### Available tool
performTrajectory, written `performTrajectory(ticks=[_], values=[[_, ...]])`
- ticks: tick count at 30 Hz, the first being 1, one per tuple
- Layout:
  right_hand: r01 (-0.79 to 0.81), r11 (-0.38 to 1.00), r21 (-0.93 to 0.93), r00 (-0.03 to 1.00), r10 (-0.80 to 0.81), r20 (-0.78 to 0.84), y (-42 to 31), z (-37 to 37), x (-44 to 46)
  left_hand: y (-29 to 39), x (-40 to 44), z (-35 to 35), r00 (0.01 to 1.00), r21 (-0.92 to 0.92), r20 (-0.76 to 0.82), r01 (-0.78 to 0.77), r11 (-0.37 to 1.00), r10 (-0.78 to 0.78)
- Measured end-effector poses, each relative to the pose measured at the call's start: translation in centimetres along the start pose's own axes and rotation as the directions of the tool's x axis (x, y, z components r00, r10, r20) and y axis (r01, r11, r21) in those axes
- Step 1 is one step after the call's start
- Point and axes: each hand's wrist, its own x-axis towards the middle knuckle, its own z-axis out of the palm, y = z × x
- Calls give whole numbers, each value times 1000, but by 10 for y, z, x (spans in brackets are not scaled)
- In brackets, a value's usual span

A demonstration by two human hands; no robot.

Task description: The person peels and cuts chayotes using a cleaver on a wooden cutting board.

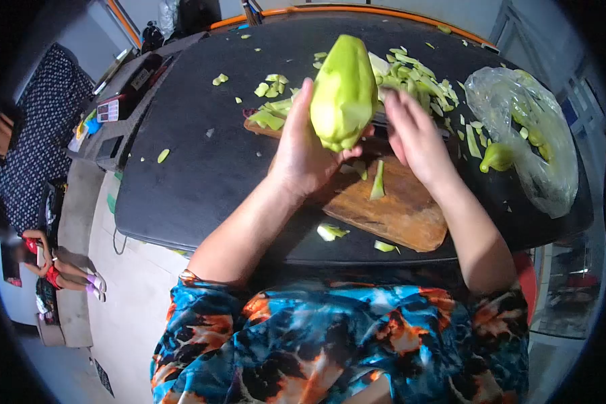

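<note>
Over wooden board (411, 212), faceted green fruit (344, 91) snug in left hand (304, 153), right hand (416, 138) flat.

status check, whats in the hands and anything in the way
Left hand holding the green vegetable. Right hand open, close beside it. Peel scraps on the wooden board below.

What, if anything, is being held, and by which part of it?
The large green vegetable, held around its lower end and side by the left hand. The right hand is beside it; contact cannot be told.
</note>
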Motion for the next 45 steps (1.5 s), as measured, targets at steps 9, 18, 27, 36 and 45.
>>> performTrajectory(ticks=[9, 18, 27, 36, 45], values=[[-83, 615, -784, 987, 160, 21, 5, -25, -5, 0, -2, 19, 985, -43, -160, -69, 997, 61], [55, 969, -239, 998, -59, -6, 17, -63, 24, -4, -4, 12, 979, -96, -204, -48, 994, 27], [321, 934, -155, 914, -349, -207, 3, -70, 19, -15, 3, -18, 985, -283, -164, 3, 959, -51], [765, 398, -507, 616, -682, 393, 11, -14, -30, -20, 5, -16, 988, -329, -122, 52, 943, -97], [762, 272, -588, 597, -646, 476, 26, 3, -37, -22, 2, -8, 977, -190, -206, 15, 982, -55]])
